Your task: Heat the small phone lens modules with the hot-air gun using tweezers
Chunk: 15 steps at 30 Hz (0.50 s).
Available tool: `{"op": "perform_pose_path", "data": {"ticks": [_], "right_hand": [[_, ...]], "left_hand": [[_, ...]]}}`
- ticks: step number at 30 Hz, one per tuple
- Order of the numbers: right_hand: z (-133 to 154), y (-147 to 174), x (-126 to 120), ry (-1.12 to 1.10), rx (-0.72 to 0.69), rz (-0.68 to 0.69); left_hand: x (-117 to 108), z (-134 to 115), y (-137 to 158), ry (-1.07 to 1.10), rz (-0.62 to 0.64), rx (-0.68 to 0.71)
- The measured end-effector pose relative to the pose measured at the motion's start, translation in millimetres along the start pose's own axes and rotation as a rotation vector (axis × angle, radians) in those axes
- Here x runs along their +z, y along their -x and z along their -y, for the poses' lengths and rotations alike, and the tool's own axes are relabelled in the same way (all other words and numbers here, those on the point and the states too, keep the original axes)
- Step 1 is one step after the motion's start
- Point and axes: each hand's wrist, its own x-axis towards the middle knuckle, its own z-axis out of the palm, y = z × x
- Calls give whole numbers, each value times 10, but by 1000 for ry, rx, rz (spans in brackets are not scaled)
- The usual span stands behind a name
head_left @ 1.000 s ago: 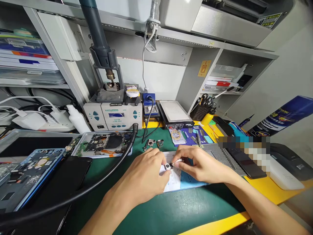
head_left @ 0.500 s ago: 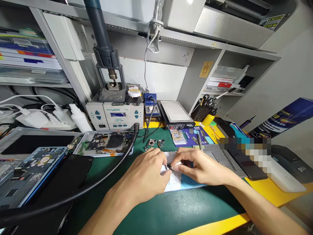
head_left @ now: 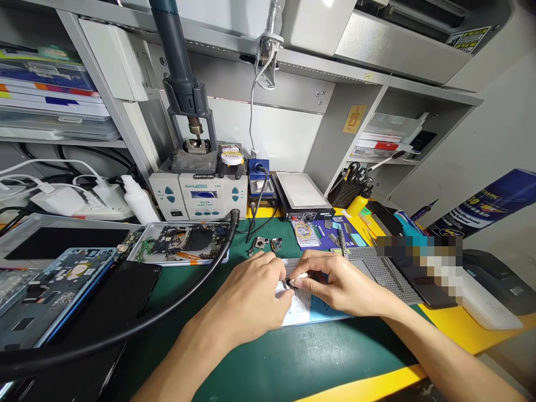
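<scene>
My left hand point(head_left: 257, 287) is closed, with thumb and fingertips pinching a small black camera module point(head_left: 288, 283) at its edge. From the other side my right hand point(head_left: 337, 283) reaches in, its thumb and forefinger pinched together against the module. A small white piece point(head_left: 300, 276) shows within the right fingers; its exact kind is hard to make out. Below both hands lies a white and blue printed pad point(head_left: 301, 311). Just beyond the left knuckles, two loose camera modules rest on the green mat point(head_left: 293, 357), one of them a silver module point(head_left: 260, 243).
A thick black hose point(head_left: 180, 301) curves across the left side from the hot-air station point(head_left: 205, 195). A tray of circuit boards point(head_left: 138, 258) and an opened phone point(head_left: 54, 296) lie left. On the right are a perforated metal plate point(head_left: 377, 268) and a spray can point(head_left: 486, 204).
The camera module has tipped between the fingers, so its round lens no longer faces me plainly. My right fingertips have shifted slightly left over it. The whole view has moved a little.
</scene>
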Motion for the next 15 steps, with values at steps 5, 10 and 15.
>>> {"op": "perform_pose_path", "data": {"ticks": [5,10,15], "right_hand": [[-14,5,6,7,29,-20],[-23,-1,15,25,24,-36],[-14,-15,1,60,41,-49]], "left_hand": [[-14,-3,3,4,6,-12],[-18,-20,1,-3,4,-6],[-27,-35,-4,-3,12,-20]]}}
